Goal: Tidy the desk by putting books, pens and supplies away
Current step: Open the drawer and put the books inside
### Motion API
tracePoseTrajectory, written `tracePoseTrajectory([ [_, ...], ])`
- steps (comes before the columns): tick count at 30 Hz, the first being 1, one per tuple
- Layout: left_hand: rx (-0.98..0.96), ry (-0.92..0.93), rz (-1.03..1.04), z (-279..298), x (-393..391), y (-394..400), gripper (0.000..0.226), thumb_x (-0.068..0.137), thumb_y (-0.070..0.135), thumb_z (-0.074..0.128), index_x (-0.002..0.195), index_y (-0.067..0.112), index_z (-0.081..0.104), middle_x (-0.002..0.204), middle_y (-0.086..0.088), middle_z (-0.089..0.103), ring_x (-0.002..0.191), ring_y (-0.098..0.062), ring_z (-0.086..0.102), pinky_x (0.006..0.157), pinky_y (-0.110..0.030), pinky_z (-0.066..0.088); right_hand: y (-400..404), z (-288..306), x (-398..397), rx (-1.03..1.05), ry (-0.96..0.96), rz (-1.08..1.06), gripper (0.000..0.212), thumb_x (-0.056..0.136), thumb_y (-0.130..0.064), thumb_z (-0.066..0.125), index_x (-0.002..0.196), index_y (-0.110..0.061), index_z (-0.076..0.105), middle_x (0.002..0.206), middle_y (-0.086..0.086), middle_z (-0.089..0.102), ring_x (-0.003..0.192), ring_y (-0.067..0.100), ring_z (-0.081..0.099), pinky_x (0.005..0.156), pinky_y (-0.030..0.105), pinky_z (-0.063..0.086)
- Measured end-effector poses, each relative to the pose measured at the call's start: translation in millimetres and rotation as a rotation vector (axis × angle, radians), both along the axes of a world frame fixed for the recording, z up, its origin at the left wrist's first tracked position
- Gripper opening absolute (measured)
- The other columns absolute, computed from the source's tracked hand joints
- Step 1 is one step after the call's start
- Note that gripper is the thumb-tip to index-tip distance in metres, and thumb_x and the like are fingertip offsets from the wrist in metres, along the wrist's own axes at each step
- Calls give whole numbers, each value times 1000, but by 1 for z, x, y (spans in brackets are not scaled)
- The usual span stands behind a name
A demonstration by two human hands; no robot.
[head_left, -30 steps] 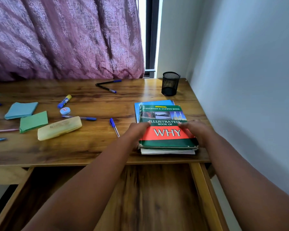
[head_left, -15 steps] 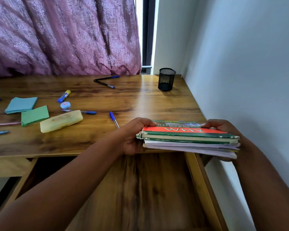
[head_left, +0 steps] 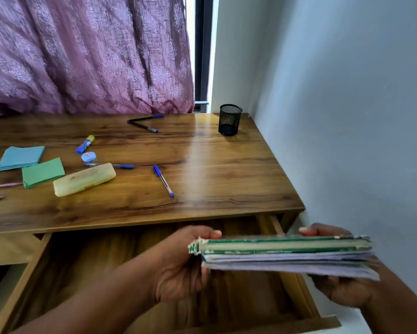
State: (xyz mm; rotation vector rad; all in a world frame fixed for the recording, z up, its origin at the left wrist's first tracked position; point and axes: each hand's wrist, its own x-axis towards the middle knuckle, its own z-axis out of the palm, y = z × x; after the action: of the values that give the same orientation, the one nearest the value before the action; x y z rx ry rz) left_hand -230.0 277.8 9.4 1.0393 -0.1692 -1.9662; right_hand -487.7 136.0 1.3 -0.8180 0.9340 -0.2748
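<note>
I hold a stack of books (head_left: pixel 284 255) flat in the air above the right side of the open wooden drawer (head_left: pixel 106 273). A green hardcover lies on top, with thinner pale books under it. My left hand (head_left: pixel 181 263) grips the stack's left end, thumb on top. My right hand (head_left: pixel 337 285) grips the right end from below, its thumb over the top edge. On the wooden desk (head_left: pixel 214 169) lie several blue pens (head_left: pixel 163 180), a yellow pencil case (head_left: pixel 84 175), green (head_left: pixel 43 172) and blue (head_left: pixel 20 157) note pads, a glue stick (head_left: pixel 85 144) and a small round tub (head_left: pixel 88 156).
A black mesh pen cup (head_left: pixel 229 119) stands at the desk's back right corner. A white wall (head_left: pixel 347 116) runs close along the right side. A purple curtain (head_left: pixel 82 56) hangs behind the desk. The drawer's right rail (head_left: pixel 296 285) lies under the books.
The stack of books was lifted off the desk's front right part and brought toward me and down, over the open drawer. The view has pulled back.
</note>
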Motion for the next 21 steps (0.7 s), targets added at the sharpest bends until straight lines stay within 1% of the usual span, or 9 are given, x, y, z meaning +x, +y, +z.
tracePoseTrajectory([
  [1,2,-33,0,-7,-3,2,31,84,17,53,86,-10,67,64,-19,67,39,-20,61,34,-23,49,4,2,5,87,23,69,69,51,-11,90,108,15,61,81,26,70,63,34,70,51,39,57],
  [3,27,-131,19,-33,-5,6,26,86,16,55,98,-7,62,77,-22,69,52,-25,67,47,-29,56,8,-5,14,125,82,148,66,36,3,92,92,22,62,74,34,66,54,40,67,43,42,55],
  [4,54,-229,39,-51,-3,6,24,90,16,54,101,-5,60,81,-23,70,57,-27,69,55,-32,58,9,-10,19,166,142,145,60,48,-2,90,96,21,62,75,34,66,54,39,67,43,40,55],
  [6,59,-410,40,-76,0,2,22,95,18,52,110,1,54,88,-21,72,66,-27,70,70,-37,56,15,-25,28,71,357,129,42,83,-15,67,113,11,56,83,30,69,61,35,69,53,36,58],
  [8,4,-563,-15,-95,2,-4,22,98,22,49,118,15,48,101,-19,72,78,-27,69,78,-43,54,14,-48,39,-71,515,150,26,95,-19,52,114,0,54,92,25,71,73,33,69,68,39,58],
  [10,-2,-645,-60,-110,3,-10,23,99,25,48,122,25,44,104,-15,72,82,-24,68,76,-43,56,8,-68,49,-232,638,141,15,98,-16,48,104,-6,57,86,17,72,71,25,69,65,31,58],
  [12,-2,-706,-83,-118,2,-16,25,100,23,46,124,23,40,96,-8,70,78,-19,68,64,-36,56,3,-81,59,-343,702,111,10,98,-13,48,98,-10,58,83,11,69,69,20,67,57,25,52],
  [17,17,-742,-18,-130,-2,-34,31,98,14,50,127,14,40,95,-5,65,80,-18,64,63,-31,53,-6,-105,76,-612,913,145,19,90,-15,54,108,-11,58,91,6,63,84,24,62,76,32,51],
  [21,-5,-777,-30,-142,-8,-36,29,96,10,52,123,9,43,100,-4,64,89,-20,64,71,-34,54,-3,-109,87,-618,1051,273,45,89,-22,54,129,-7,41,119,13,60,104,28,59,87,33,47],
])
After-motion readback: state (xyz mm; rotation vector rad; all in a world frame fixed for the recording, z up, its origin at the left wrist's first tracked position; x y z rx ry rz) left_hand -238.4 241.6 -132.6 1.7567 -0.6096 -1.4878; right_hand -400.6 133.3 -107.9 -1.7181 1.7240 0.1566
